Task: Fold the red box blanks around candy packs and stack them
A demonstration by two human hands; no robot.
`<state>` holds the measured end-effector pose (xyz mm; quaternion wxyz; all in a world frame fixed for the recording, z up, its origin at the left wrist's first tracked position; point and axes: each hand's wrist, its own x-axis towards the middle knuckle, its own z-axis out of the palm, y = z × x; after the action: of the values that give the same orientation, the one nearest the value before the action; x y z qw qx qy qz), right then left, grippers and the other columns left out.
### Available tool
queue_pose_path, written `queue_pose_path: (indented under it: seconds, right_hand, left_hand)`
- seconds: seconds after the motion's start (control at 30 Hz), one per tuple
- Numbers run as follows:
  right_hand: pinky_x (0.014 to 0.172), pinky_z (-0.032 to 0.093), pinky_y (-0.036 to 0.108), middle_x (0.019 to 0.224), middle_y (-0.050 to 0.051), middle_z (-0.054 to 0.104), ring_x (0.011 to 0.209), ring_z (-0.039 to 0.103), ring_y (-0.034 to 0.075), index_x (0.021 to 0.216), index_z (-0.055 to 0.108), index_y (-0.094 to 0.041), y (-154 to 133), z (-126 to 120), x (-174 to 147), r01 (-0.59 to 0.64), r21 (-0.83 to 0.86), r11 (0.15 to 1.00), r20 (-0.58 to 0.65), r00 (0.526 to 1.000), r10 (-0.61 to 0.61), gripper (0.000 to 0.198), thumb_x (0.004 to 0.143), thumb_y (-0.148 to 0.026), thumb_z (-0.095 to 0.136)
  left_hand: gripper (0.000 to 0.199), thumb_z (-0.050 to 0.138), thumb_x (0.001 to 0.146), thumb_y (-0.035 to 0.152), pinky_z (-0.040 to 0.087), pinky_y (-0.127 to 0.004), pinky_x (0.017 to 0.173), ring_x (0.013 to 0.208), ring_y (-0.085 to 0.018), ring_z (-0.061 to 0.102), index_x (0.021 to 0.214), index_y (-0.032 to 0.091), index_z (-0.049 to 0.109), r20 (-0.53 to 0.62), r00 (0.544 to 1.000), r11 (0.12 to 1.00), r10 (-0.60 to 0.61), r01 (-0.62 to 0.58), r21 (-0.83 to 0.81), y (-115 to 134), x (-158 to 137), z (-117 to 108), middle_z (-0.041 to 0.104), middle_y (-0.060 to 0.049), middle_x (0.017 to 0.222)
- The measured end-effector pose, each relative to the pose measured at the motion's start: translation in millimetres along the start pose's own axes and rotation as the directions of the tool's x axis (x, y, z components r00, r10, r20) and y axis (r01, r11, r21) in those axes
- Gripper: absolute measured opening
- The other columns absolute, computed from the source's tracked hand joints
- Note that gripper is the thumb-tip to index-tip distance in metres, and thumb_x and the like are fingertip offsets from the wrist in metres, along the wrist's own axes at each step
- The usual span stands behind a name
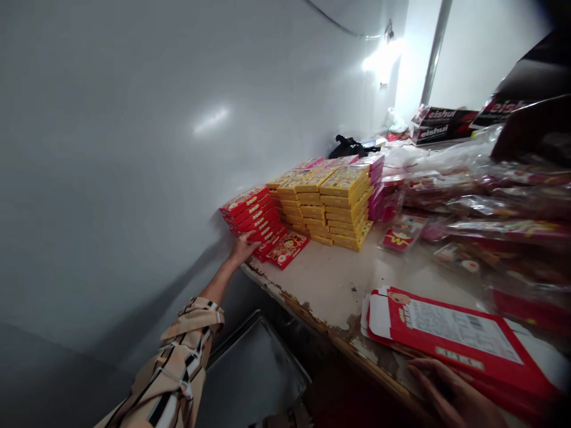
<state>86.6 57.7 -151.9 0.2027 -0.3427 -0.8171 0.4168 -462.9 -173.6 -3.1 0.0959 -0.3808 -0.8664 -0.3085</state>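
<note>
Flat red cardboard boxes (pixel 256 215), prob. light & stiff, best edge-held, are touched by L hand (pixel 243 248); R hand (pixel 473 400) is seen beside flattened red-white carton (pixel 464 330); grips can't be told.

I look down on a pale table (pixel 334 276), its surface scuffed and its near edge chipped to brown wood. Close to the left edge I see a stack of red boxes (pixel 254 211), with a single red box (pixel 288 248) lying just beside it. Farther from the near edge stand piled yellow boxes (pixel 345 208), with pink boxes (pixel 377 184) behind. Clear plastic packets (pixel 513 202), too blurred for me to count, cover much of the right part. A flat red carton (pixel 459 339) lies along the near edge.
</note>
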Motion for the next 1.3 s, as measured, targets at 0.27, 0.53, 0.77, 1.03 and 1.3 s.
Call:
queue_pose_path:
  seconds: [0.27, 0.53, 0.77, 1.03, 1.3]
  right_hand:
    - [0.064, 0.060, 0.030, 0.092, 0.002, 0.084, 0.081, 0.080, 0.028, 0.091, 0.079, -0.030, -15, -5, -1, 0.050, -0.006, 0.999, -0.060, 0.997, -0.051, 0.035, 0.083, -0.059, 0.060]
    - [0.070, 0.055, 0.034, 0.081, 0.006, 0.080, 0.073, 0.073, 0.025, 0.084, 0.075, -0.023, -54, -3, -10, 0.068, 0.154, 0.986, -0.241, 0.970, -0.030, 0.024, 0.089, -0.043, 0.064]
    - [0.084, 0.055, 0.040, 0.104, 0.014, 0.079, 0.092, 0.072, 0.028, 0.112, 0.073, -0.016, -39, -60, -3, -0.164, 0.047, 0.985, -0.555, 0.815, 0.163, 0.038, 0.096, -0.045, 0.054]
    - [0.108, 0.042, 0.058, 0.126, 0.023, 0.069, 0.122, 0.060, 0.042, 0.128, 0.064, -0.012, -12, -95, 55, -0.259, -0.096, 0.961, -0.550, 0.819, 0.166, 0.054, 0.079, -0.033, 0.072]
    - [0.091, 0.056, 0.048, 0.119, 0.021, 0.068, 0.101, 0.068, 0.032, 0.129, 0.053, -0.011, -33, -64, 42, 0.016, 0.420, 0.908, -0.752, 0.567, 0.337, 0.087, 0.060, -0.051, 0.088]
  left_hand:
    - [0.038, 0.065, 0.098, 0.040, 0.061, -0.042, 0.087, 0.100, -0.022, 0.070, 0.127, 0.015, 0.063, -0.008, 0.997, 0.994, -0.082, 0.081, -0.078, 19, -4, -17, 0.069, -0.010, 0.120]
    - [0.058, 0.065, 0.088, 0.062, 0.061, -0.035, 0.085, 0.096, -0.024, 0.075, 0.124, 0.017, 0.069, 0.215, 0.954, 0.946, 0.210, -0.143, -0.290, 149, -29, 89, 0.078, -0.010, 0.110]
    - [0.088, 0.096, 0.052, 0.057, 0.050, -0.042, 0.105, 0.121, -0.035, 0.064, 0.128, 0.020, 0.070, 0.483, 0.639, 0.800, 0.599, -0.441, -0.408, 355, -81, 233, 0.071, -0.013, 0.126]
    - [0.041, 0.090, 0.063, 0.041, 0.050, -0.033, 0.077, 0.089, -0.025, 0.065, 0.088, 0.018, 0.067, 0.599, 0.424, 0.720, 0.679, -0.541, -0.434, 395, -51, 265, 0.067, -0.007, 0.097]
    - [0.020, 0.071, 0.084, 0.033, 0.037, -0.025, 0.065, 0.070, -0.013, 0.049, 0.085, 0.019, 0.056, 0.545, 0.150, 0.527, 0.825, -0.551, -0.646, 420, -43, 204, 0.055, 0.004, 0.075]
